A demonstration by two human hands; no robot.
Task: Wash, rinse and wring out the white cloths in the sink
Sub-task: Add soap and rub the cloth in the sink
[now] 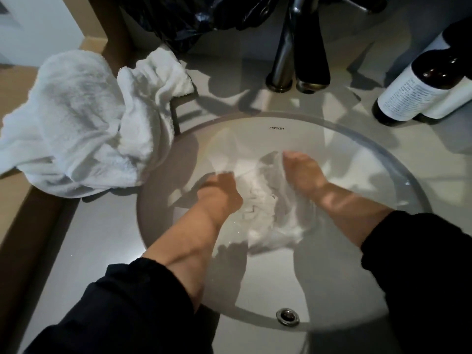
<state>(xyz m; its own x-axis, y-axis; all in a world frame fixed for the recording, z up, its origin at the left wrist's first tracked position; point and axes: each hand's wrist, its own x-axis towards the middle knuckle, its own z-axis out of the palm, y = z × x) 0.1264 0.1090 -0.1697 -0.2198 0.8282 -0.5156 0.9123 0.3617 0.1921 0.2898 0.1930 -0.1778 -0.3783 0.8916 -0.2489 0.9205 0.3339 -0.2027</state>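
A white cloth (265,208) lies bunched under the water in the round sink (398,172). My left hand (219,192) is under the water at the cloth's left side, fingers curled into the fabric. My right hand (301,172) grips the cloth's far right part, also below the surface. The fingertips of both hands are hidden by fabric and blur. Both sleeves are dark and pushed up past the wrists.
A heap of white towels (84,129) lies on the counter left of the sink. The tap (298,47) stands behind the basin. Two dark bottles (419,90) with white labels stand at the back right. A black plastic bag (194,19) sits at the back. The overflow hole (287,316) faces me.
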